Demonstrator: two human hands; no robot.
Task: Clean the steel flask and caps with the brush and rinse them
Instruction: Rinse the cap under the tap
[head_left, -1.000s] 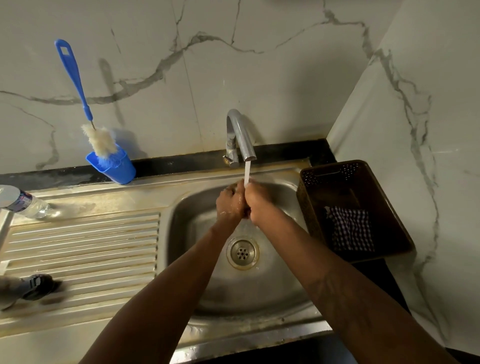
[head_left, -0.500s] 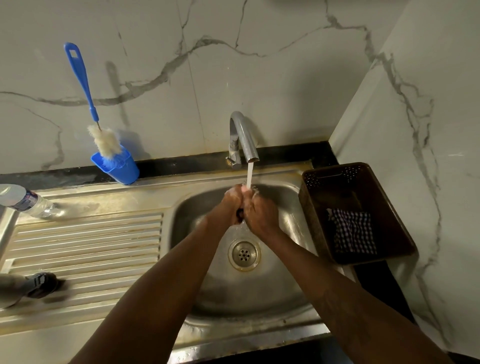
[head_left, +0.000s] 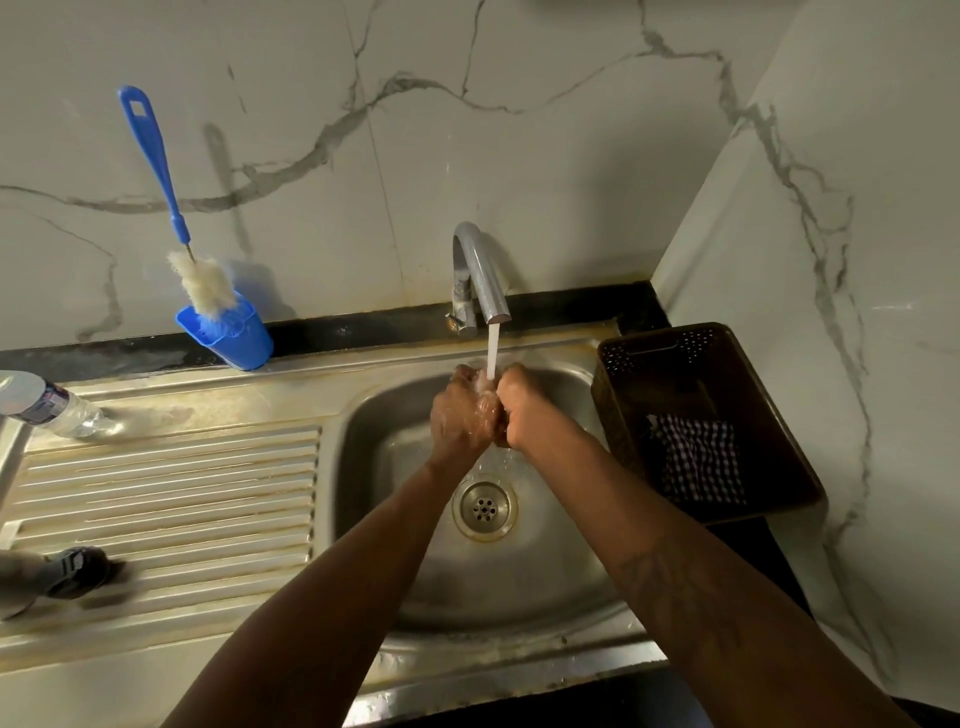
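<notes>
My left hand and my right hand are pressed together under the water stream from the tap, over the sink basin. They grip a small dark cap, of which only a sliver shows between the palms. The steel flask lies on its side at the left edge of the drainboard, its dark neck pointing right. The blue-handled brush stands in a blue holder against the wall.
A brown plastic basket sits right of the sink with a checked cloth inside. A clear plastic bottle lies at the back left of the drainboard. Marble walls close in behind and on the right.
Both hands have stayed under the running water, shifting and rubbing slightly around the dark cap. The flask, the brush and the basket have not moved.
</notes>
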